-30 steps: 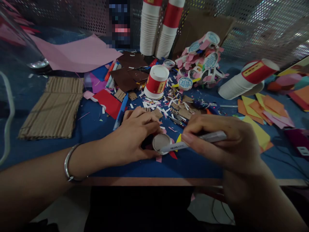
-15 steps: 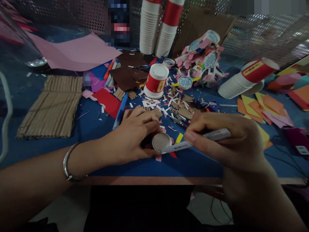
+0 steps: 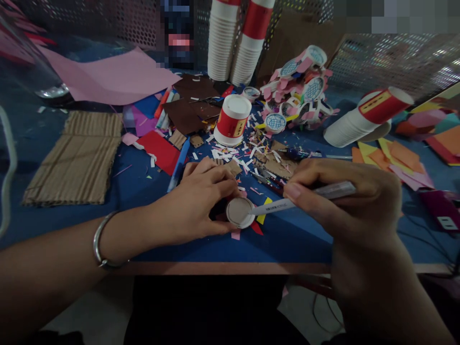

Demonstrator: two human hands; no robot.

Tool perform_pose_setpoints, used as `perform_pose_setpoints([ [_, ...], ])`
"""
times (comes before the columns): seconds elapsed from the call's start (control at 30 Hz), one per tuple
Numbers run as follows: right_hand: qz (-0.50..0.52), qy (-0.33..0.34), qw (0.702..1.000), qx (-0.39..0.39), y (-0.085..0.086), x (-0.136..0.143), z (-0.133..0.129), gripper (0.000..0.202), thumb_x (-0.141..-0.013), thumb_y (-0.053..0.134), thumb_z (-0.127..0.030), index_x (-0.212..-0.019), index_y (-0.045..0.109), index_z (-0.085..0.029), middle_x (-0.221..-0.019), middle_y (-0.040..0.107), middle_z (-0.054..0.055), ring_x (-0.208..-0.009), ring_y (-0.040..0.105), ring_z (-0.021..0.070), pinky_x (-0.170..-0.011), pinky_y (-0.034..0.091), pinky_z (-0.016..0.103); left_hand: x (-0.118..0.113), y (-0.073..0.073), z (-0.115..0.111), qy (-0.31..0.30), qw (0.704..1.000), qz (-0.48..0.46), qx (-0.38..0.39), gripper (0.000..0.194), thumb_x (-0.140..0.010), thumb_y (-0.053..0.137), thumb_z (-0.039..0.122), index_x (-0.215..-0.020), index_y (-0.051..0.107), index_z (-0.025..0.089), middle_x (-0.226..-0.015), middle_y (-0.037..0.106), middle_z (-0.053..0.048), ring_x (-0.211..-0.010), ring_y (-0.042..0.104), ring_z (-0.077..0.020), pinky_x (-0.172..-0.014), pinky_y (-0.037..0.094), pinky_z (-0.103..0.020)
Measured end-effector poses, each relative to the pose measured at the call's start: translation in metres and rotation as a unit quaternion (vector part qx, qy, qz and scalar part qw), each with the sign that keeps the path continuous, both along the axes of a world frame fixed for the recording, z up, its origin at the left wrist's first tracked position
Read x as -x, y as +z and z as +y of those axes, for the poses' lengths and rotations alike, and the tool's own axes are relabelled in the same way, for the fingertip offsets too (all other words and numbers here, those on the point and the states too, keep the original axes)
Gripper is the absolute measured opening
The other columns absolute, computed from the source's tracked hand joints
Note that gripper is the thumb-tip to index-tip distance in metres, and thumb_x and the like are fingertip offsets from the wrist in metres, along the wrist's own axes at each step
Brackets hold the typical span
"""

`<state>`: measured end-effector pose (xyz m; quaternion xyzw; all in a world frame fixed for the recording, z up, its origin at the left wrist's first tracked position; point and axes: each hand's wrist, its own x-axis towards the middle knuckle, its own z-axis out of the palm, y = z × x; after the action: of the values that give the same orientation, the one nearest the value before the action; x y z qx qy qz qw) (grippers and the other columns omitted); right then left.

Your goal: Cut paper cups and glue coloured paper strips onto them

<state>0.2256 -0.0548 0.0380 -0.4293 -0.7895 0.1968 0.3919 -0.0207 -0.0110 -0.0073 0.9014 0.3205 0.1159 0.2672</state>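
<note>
Near the table's front edge lies a small round paper cup piece point(image 3: 240, 212) with a plain pale face turned up. Pink, red and yellow paper strips stick out around it. My left hand point(image 3: 204, 199) grips its left side between thumb and fingers. A white marker pen point(image 3: 275, 207) is pinched in my right hand point(image 3: 341, 201), its tip at the right part of the pale face; whether it touches is too small to tell. Behind them stands an upturned red and white cup point(image 3: 233, 120).
Corrugated cardboard point(image 3: 75, 158) lies at left, scissors point(image 3: 268, 179) and paper scraps beyond my hands. A glue gun point(image 3: 298, 153) is partly behind my right hand. Farther back are cup stacks point(image 3: 223, 48) and a pile of decorated cup pieces point(image 3: 312, 88).
My right hand has moved a little to the right with the marker, whose tip has shifted from the piece's lower rim up onto the right part of its face. My left hand has barely moved.
</note>
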Motion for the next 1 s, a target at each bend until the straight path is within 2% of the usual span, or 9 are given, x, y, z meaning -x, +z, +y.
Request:
perform_pose_setpoints([
  [0.17,0.018,-0.033,0.999,-0.033,-0.004,0.003,-0.002,0.022,-0.092,0.07,-0.012,-0.074,0.067,-0.023,-0.066,0.063,-0.002,-0.058,0.057,0.0145,-0.054,0.041,0.034,-0.001,0.0,0.0,0.002,1.0,-0.007,-0.008,0.056,-0.079,0.085,0.061,-0.12,0.076,0.024,-0.13,0.068,-0.011,-0.123,0.053,-0.0372,-0.1,0.033,-0.053],
  [0.43,-0.002,0.005,0.999,-0.044,-0.007,0.012,-0.001,0.018,-0.093,0.07,-0.015,-0.077,0.068,-0.024,-0.067,0.067,-0.001,-0.056,0.059,0.0146,-0.054,0.046,0.032,0.001,-0.001,0.0,0.001,1.0,-0.021,-0.002,0.052,-0.08,0.083,0.062,-0.116,0.076,0.024,-0.131,0.068,-0.011,-0.124,0.052,-0.037,-0.103,0.034,-0.055],
  [0.6,-0.023,0.004,0.999,-0.047,-0.006,0.014,-0.001,0.02,-0.092,0.07,-0.016,-0.075,0.067,-0.025,-0.065,0.067,-0.002,-0.058,0.063,0.0159,-0.054,0.047,0.032,0.002,-0.005,0.0,-0.001,0.999,-0.032,-0.017,0.052,-0.08,0.081,0.064,-0.114,0.075,0.025,-0.131,0.068,-0.01,-0.123,0.052,-0.0374,-0.103,0.033,-0.055],
  [0.8,-0.011,0.004,0.998,-0.056,-0.007,0.011,-0.001,0.02,-0.091,0.07,-0.011,-0.077,0.066,-0.023,-0.067,0.067,-0.003,-0.058,0.061,0.0139,-0.056,0.047,0.03,0.001,-0.002,-0.001,-0.001,1.0,-0.018,-0.01,0.055,-0.08,0.083,0.063,-0.118,0.075,0.025,-0.13,0.068,-0.01,-0.12,0.053,-0.037,-0.103,0.033,-0.056],
  [1.0,-0.025,0.009,0.998,-0.056,-0.005,0.014,-0.001,0.019,-0.091,0.069,-0.011,-0.077,0.067,-0.024,-0.065,0.067,-0.002,-0.057,0.062,0.0147,-0.054,0.046,0.03,0.002,-0.004,0.0,-0.003,0.999,-0.028,-0.019,0.052,-0.08,0.083,0.061,-0.115,0.074,0.024,-0.13,0.069,-0.009,-0.121,0.053,-0.0359,-0.103,0.033,-0.054],
])
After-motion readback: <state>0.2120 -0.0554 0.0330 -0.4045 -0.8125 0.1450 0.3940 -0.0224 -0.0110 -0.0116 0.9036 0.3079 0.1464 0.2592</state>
